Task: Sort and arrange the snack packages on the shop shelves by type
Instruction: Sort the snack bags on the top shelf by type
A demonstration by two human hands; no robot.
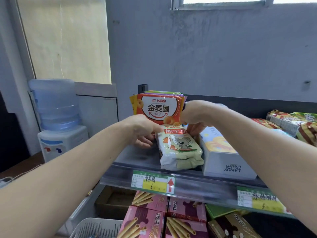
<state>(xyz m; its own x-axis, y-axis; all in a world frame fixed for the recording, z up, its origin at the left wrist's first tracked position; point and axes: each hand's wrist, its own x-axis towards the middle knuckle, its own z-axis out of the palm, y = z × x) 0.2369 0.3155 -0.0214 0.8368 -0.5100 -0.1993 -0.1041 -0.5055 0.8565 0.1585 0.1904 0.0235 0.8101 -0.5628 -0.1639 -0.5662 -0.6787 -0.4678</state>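
A pale green koala biscuit bag (180, 148) lies on the top shelf (137, 157), stacked on another like it. My left hand (143, 131) pinches its far left corner. My right hand (193, 117) grips its far right corner, fingers curled down behind the bag. Behind both hands stands a red and white ring-snack bag (158, 107) with several coloured bags behind it. A grey and yellow LANDY box (221, 152) lies just right of the koala bag.
More snack bags (295, 124) lie at the shelf's right end. Green price labels (152, 182) hang on the shelf's front rail. Pink wafer-roll boxes (154, 219) fill the shelf below. A water dispenser (56, 117) stands at the left, a white basket (96, 227) below.
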